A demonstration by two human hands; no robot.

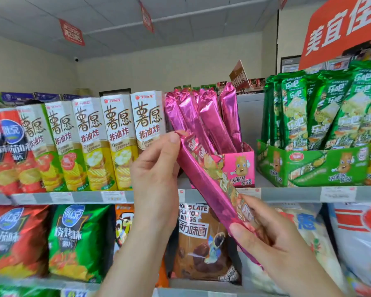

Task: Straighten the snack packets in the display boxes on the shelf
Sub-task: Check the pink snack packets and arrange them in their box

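I hold one long pink foil snack packet [210, 183] slanted in front of the shelf. My left hand [156, 174] pinches its upper end just left of the pink display box [241, 168]. My right hand [263, 234] grips its lower end, below the shelf edge. Several more pink packets [204, 121] stand leaning leftward inside the pink box. To the right, a green display box [313, 166] holds several upright green packets [321, 110].
Tall white chip cartons [118, 142] stand in a row left of the pink box. The grey shelf edge [287, 194] carries price tags. On the shelf below sit large chip bags [79, 241] and a brown chocolate rings bag [201, 243]. A red sign [341, 28] hangs at the upper right.
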